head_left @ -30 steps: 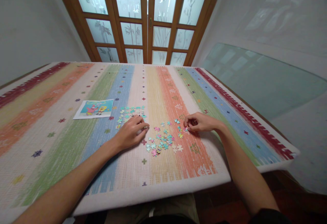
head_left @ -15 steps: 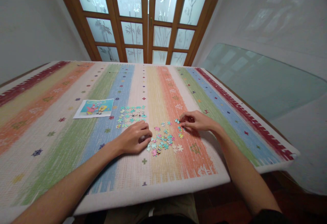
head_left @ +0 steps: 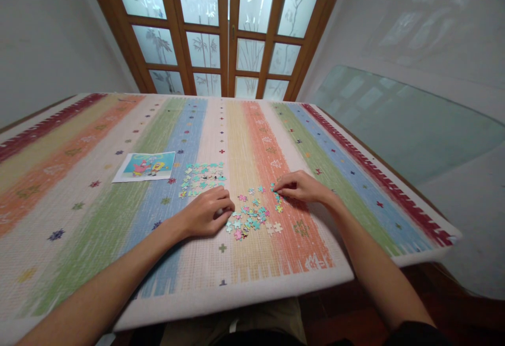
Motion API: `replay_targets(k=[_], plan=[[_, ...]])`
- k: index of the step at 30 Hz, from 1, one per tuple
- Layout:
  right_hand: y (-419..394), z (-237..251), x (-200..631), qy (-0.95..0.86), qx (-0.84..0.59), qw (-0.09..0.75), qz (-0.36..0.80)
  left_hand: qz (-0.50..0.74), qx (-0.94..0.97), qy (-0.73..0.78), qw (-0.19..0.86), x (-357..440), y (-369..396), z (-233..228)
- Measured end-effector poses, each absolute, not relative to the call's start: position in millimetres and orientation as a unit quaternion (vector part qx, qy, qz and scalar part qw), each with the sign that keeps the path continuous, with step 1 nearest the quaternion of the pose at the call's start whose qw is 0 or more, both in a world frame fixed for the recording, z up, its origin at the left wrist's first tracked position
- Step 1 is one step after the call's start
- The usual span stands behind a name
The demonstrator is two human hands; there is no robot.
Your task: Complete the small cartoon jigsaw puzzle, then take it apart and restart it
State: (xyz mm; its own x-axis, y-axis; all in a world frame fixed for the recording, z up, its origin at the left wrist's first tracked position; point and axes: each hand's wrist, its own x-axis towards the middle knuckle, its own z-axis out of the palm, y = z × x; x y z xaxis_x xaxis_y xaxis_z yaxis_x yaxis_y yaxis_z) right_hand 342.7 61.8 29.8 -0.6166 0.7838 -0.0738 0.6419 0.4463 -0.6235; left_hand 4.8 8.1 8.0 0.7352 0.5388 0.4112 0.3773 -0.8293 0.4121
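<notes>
My right hand point(head_left: 300, 185) reaches in from the right, thumb and forefinger pinched at a small teal puzzle piece point(head_left: 272, 185). Other pieces lie partly beneath its fingers, with a yellowish piece point(head_left: 279, 209) just below. My left hand point(head_left: 209, 212) rests on the cloth with its fingers curled; whatever is inside them is hidden. Its fingertips are beside a loose pile of puzzle pieces point(head_left: 256, 222) in teal, pink and yellow. Beyond the left hand, a block of laid-out puzzle pieces point(head_left: 204, 177) has gaps between its rows.
A printed cartoon picture point(head_left: 145, 167) lies left of the laid-out pieces. The striped tablecloth point(head_left: 244, 141) covers the table, whose front edge is close to my body. Wooden glass-paned doors point(head_left: 229, 36) stand behind, and a glass panel point(head_left: 410, 120) is at the right wall.
My right hand has shifted slightly left, and its thumb and forefinger have closed together at the teal puzzle piece. My left hand stays where it was.
</notes>
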Motion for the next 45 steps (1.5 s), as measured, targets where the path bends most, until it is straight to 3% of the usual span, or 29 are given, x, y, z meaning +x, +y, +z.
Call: replay_targets(k=[27,45], plan=[[61,32,345,-0.835,-0.491,0.078,0.237,0.198,0.922,0.236,0.236,3,1,19],[62,30,345,-0.837,-0.492,0.074,0.229,0.2,0.94,0.185,0.206,21,-18,21]])
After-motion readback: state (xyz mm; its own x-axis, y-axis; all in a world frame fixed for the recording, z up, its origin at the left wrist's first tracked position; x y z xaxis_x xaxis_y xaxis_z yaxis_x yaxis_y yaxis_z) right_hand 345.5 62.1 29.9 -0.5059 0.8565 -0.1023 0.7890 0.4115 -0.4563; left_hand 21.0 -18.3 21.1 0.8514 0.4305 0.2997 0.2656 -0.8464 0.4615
